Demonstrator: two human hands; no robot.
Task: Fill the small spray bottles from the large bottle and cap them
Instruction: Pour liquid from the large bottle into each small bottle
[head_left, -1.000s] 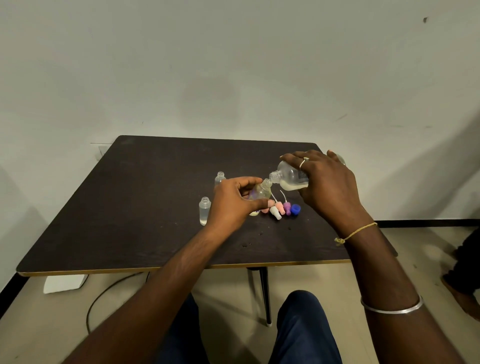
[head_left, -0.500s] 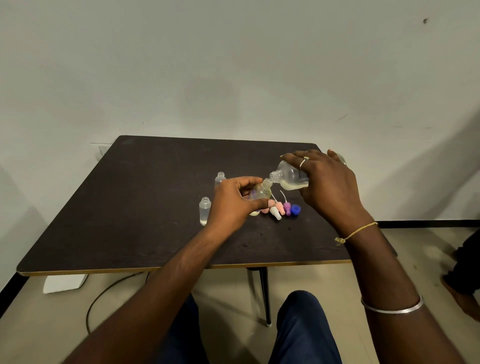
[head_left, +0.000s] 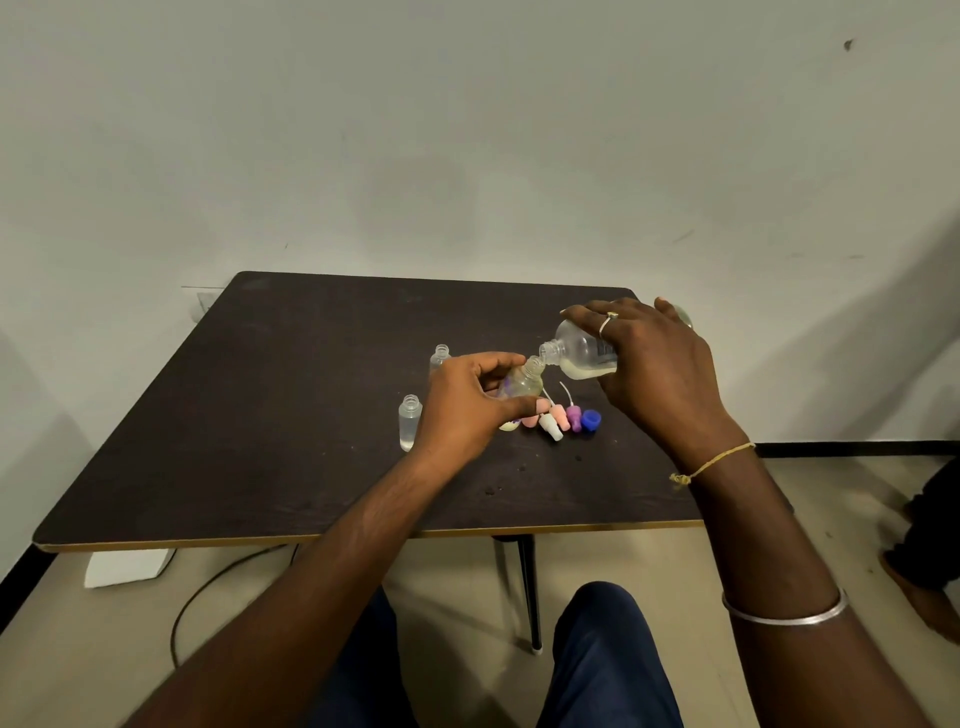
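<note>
My right hand (head_left: 654, 374) grips the large clear bottle (head_left: 579, 356), tipped on its side with pale liquid pooled low and its open neck pointing left. My left hand (head_left: 467, 410) holds a small clear spray bottle (head_left: 522, 384), tilted so its mouth meets the large bottle's neck. Two more small open bottles stand on the dark table (head_left: 260, 415): one (head_left: 409, 422) left of my left hand, one (head_left: 440, 356) behind it. Spray caps lie just in front of the held bottle: white (head_left: 551, 428), pink (head_left: 558, 414), purple (head_left: 574, 417).
A blue cap (head_left: 590, 420) lies at the right end of the cap row. Small wet drops (head_left: 491, 489) dot the table near its front edge. A white block (head_left: 127, 567) and a dark cable (head_left: 208, 587) lie on the floor below. Another person's foot (head_left: 917, 592) is at the right.
Almost nothing differs: both hands stay in the same pouring pose, with the large bottle's neck against the small bottle's mouth.
</note>
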